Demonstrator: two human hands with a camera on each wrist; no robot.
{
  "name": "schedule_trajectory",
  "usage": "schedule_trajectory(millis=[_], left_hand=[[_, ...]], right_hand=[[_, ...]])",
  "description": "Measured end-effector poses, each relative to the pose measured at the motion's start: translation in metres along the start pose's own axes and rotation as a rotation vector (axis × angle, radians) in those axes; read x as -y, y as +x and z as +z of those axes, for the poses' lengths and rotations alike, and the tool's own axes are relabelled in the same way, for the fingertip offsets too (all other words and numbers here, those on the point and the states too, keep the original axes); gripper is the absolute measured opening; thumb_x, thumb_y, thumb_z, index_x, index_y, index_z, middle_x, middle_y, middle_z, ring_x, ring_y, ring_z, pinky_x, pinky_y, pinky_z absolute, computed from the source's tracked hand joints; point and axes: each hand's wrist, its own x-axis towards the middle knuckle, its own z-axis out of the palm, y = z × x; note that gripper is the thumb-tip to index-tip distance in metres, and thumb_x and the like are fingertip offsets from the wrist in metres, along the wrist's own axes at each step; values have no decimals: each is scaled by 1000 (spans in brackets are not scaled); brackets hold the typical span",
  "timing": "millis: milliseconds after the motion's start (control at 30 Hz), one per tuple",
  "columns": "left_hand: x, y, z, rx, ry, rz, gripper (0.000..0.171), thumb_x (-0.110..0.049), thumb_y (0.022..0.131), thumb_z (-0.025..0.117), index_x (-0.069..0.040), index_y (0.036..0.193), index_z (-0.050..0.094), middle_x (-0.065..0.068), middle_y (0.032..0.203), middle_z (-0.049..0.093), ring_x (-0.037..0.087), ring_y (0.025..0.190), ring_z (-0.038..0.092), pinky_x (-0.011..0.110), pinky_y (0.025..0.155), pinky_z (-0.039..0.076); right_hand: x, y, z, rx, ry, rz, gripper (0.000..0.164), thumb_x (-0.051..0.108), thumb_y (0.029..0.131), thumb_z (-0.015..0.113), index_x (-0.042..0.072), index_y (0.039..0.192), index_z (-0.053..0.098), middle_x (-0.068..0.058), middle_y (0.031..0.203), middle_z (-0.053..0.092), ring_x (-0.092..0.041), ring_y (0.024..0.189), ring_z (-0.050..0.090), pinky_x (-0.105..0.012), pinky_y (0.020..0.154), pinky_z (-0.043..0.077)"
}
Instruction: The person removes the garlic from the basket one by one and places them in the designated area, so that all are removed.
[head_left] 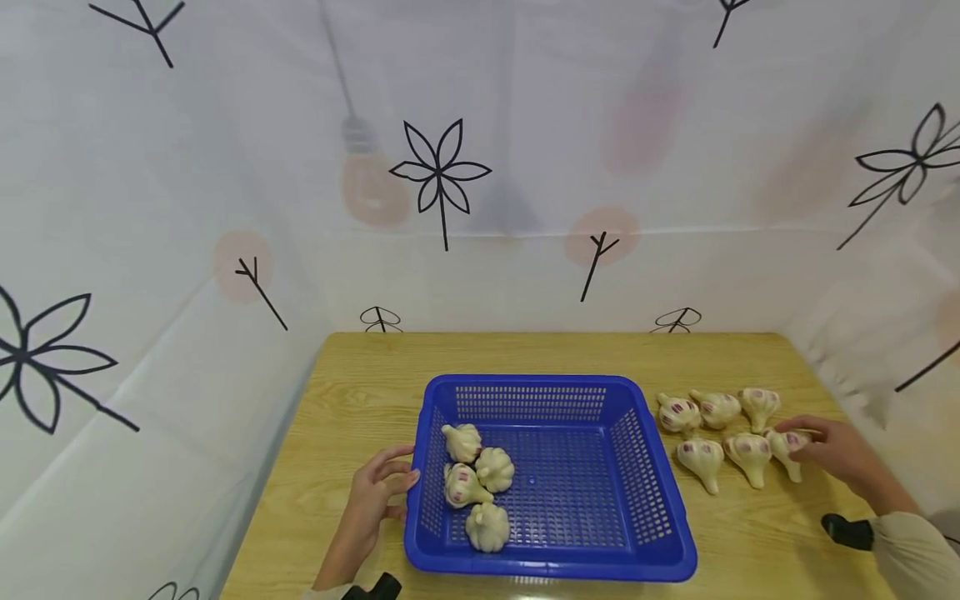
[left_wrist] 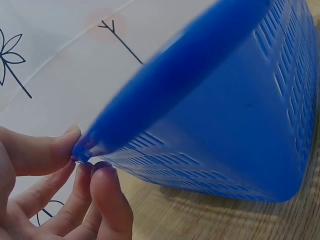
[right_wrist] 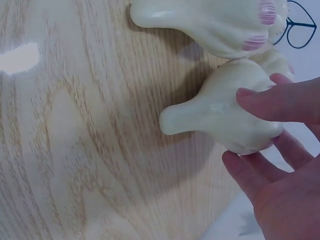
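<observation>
A blue plastic basket [head_left: 551,569] stands on the table with several garlic bulbs [head_left: 495,469] along its left side. At its left rim, my left hand [head_left: 369,492] pinches the edge between thumb and fingertips; the left wrist view shows the thumb [left_wrist: 42,152] above and fingers below. To the right of the basket, more garlic bulbs [head_left: 701,461] lie in two rows. My right hand [head_left: 840,450] holds the rightmost bulb of the nearer row. Seen from the right wrist, thumb and fingers close round the fat end of this garlic bulb [right_wrist: 215,107], its stem pointing away from the palm.
The wooden table [head_left: 360,367] ends at a white cloth backdrop [head_left: 510,283] printed with flowers and twigs. Cloth also hangs at both sides. Black wrist devices [head_left: 847,531] sit near both sleeves. Neighbouring bulbs touch or nearly touch the held one.
</observation>
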Motion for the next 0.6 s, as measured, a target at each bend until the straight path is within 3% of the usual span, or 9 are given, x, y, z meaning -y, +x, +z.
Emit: schedule_trajectory(millis=[33,133,200,267,400,600], left_hand=[[0,0,0,2,0,0,45,-8,81,70,-6,125,58,9,94,60,20,69,60,31,44,49],[0,0,2,5,-3,4,45,-8,82,70,-6,125,58,9,94,60,20,69,61,30,44,49],[0,0,2,6,-6,7,45,-7,82,70,-6,125,58,9,94,60,20,69,61,30,43,49],[0,0,2,6,-4,9,45,-8,82,70,-6,125,58,9,94,61,20,69,61,30,43,49],[0,0,2,6,-1,10,46,-9,81,71,-6,125,58,9,94,61,20,69,61,30,44,49],[1,0,1,-1,-3,8,45,-8,81,71,-6,124,58,10,93,61,20,68,61,30,44,49]], right_hand=[[1,0,-1,5,-17,15,39,10,84,68,-10,115,58,12,108,53,-3,86,56,-36,66,53],[3,1,-4,15,-34,19,41,10,87,66,-13,118,55,-21,119,56,-34,100,57,-44,72,53],[4,1,-5,0,-46,17,40,11,88,66,-13,118,55,-28,124,51,-53,106,47,-45,73,53],[6,1,-6,-5,-37,3,39,12,89,65,-12,118,55,-21,124,51,-62,110,36,-48,74,52],[9,-3,-7,-26,-31,-7,36,13,88,66,-9,115,58,14,111,46,-63,110,36,-49,75,52],[23,-7,-11,-62,-66,-47,41,18,88,68,-10,115,56,20,107,42,-61,107,39,-59,75,47]])
